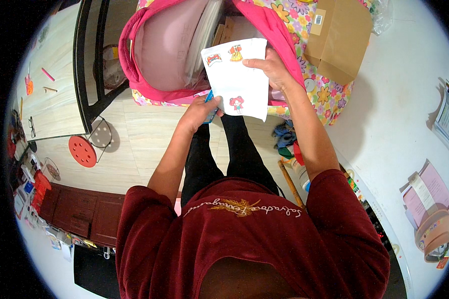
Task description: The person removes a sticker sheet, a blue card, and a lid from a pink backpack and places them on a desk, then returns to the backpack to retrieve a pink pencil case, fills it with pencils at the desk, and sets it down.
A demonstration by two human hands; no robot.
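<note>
A white sheet of paper [239,79] with small coloured cartoon drawings is held up in front of me. My right hand [272,69] grips its upper right edge, thumb lying on the front and fingers behind. At the sheet's lower left edge, my left hand [200,110] is closed around a flat blue object [209,105], whose kind I cannot make out; the paper partly covers it. Behind the sheet an unzipped pink bag [164,47] gapes wide, with books or papers [204,45] standing inside.
The bag rests on a flower-patterned cloth [329,99], beside a brown cardboard piece [339,40]. At left are a marble-look table [55,89] with glasses and pens, and a red stool [82,151]. Papers [431,192] and a terracotta-coloured pot [434,234] are at right.
</note>
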